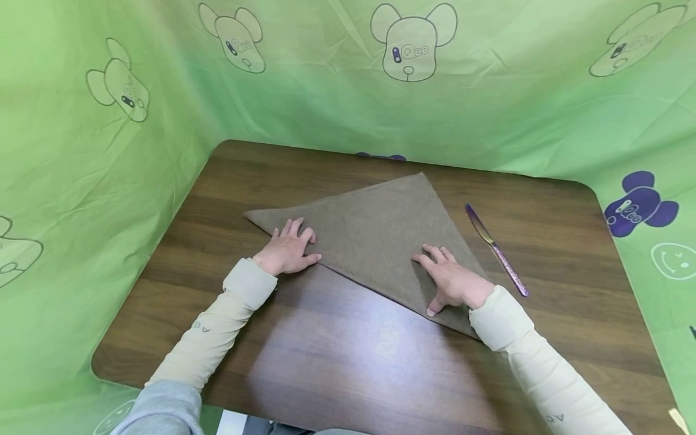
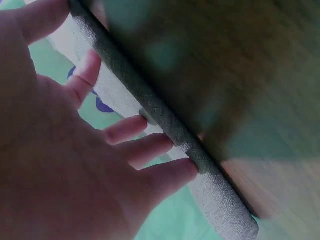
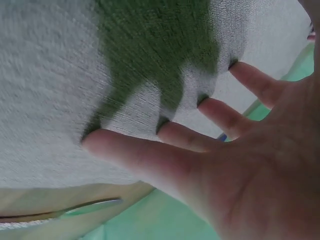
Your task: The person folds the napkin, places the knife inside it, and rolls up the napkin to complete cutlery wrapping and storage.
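Observation:
A brown cloth (image 1: 370,223), folded into a triangle, lies flat on the wooden table with its long folded edge toward me. My left hand (image 1: 290,246) rests near its left corner, fingers spread, the thumb along the near edge. In the left wrist view, fingertips touch the cloth (image 2: 165,117) at its thick folded edge. Over the right part, my right hand (image 1: 450,278) has its fingers spread on the fabric and its thumb by the near edge. The right wrist view shows those fingertips on the cloth's (image 3: 50,100) textured surface. Neither hand grips it.
Right of the cloth lies a table knife (image 1: 496,249) with a shiny blade and a purple glittery handle, its tip pointing away. The wooden table (image 1: 337,374) has rounded corners. Green printed fabric (image 1: 326,109) hangs around its back and sides.

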`<state>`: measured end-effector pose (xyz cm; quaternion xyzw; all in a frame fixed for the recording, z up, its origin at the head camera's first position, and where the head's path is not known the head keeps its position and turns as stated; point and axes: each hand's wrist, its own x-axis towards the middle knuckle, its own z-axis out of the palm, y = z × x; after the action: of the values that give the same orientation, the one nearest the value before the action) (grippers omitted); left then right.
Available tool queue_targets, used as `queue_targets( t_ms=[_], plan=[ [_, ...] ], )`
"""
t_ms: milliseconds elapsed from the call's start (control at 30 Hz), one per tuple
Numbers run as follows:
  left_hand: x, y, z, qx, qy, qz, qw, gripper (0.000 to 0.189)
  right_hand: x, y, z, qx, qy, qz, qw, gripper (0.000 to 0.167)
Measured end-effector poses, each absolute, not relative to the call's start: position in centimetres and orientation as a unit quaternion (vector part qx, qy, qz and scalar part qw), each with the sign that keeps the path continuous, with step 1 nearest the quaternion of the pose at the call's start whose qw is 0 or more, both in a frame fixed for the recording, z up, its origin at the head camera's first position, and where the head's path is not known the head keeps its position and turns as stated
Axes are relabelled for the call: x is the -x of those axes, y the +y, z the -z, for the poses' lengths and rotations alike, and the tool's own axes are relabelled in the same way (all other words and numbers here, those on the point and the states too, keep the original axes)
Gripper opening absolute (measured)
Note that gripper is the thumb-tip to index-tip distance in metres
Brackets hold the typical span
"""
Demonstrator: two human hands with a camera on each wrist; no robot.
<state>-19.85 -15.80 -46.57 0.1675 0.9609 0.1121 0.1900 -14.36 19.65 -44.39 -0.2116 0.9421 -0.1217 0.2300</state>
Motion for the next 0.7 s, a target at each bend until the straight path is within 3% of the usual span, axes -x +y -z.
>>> queue_targets(
  t_ms=[200,567,700],
  plan=[
    [18.9,-16.1,46.5,-0.161,0.966,-0.096,0.179,0.048,13.6,20.0,44.6,0.198,0.941,0.147,0.233,0.106],
    [17.6,-16.9,46.3,-0.146,0.97,-0.07,0.183,0.076,10.3,19.3,44.3,0.113,0.973,0.128,0.155,0.087],
    [17.2,-17.4,46.5,-0.145,0.967,-0.084,0.189,0.071,9.2,19.7,44.5,0.071,0.981,0.108,0.142,0.083]
  ],
)
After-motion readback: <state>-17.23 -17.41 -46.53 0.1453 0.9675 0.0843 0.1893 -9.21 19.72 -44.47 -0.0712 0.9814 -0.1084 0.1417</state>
